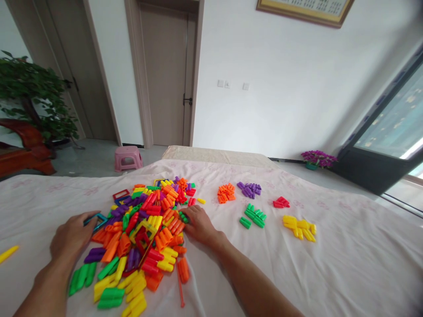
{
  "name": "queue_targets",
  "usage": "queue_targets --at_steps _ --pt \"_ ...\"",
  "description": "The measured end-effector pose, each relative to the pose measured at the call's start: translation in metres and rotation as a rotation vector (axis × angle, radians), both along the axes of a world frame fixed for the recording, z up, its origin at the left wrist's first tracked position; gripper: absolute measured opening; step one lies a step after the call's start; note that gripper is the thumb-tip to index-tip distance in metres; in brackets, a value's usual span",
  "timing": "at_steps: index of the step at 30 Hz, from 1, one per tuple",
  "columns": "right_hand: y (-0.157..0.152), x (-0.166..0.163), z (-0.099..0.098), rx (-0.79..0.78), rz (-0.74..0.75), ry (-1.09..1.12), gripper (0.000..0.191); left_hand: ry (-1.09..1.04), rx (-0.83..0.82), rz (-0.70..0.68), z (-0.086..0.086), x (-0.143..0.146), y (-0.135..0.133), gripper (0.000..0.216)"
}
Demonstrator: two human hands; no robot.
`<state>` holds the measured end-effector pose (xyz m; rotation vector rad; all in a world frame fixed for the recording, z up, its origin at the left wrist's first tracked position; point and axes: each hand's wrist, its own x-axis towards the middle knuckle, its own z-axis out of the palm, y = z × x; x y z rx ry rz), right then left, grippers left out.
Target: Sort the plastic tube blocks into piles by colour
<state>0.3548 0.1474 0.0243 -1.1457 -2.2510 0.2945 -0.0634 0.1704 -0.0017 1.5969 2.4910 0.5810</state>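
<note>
A large mixed heap of plastic building pieces (152,207) in red, orange, yellow, green and purple lies on the cloth between my hands. At its left edge, my left hand (72,233) is closed, with a blue plastic frame (98,221) at its thumb and fingertips. My right hand (200,224) is at the heap's right side, fingers bent around a green plastic piece (183,217). The fingers partly hide that green piece. Right of this hand lie separate colour groups: orange pieces (226,193), purple pieces (250,189), green pieces (255,215), red pieces (281,202) and yellow pieces (300,227).
A pale patterned cloth (330,264) covers the wide surface. One yellow piece (9,253) lies alone at far left, and a thin orange stick (180,286) in front. Beyond stand a pink stool (128,158), a potted plant (33,97) and purple flowers (319,158).
</note>
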Motion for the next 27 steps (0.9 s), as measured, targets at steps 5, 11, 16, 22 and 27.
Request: queue_targets --at_steps 5,11,16,22,27 --pt "0.006 0.022 0.013 0.001 -0.166 0.167 0.04 -0.006 -0.038 -0.008 -0.007 -0.009 0.005 0.061" --pt "0.013 0.096 0.06 -0.273 -0.511 -0.101 0.029 0.02 -0.052 -0.011 -0.012 -0.013 0.008 0.062" --pt "0.004 0.16 0.068 -0.374 -0.825 -0.406 0.047 -0.003 -0.042 -0.016 -0.01 -0.009 0.006 0.064" --pt "-0.009 0.206 0.07 -0.548 -0.83 -0.591 0.05 -0.004 -0.042 0.005 -0.005 -0.004 0.003 0.063" --pt "-0.003 0.176 0.072 -0.359 -0.715 -0.405 0.023 -0.003 -0.029 -0.001 -0.002 -0.002 0.002 0.061"
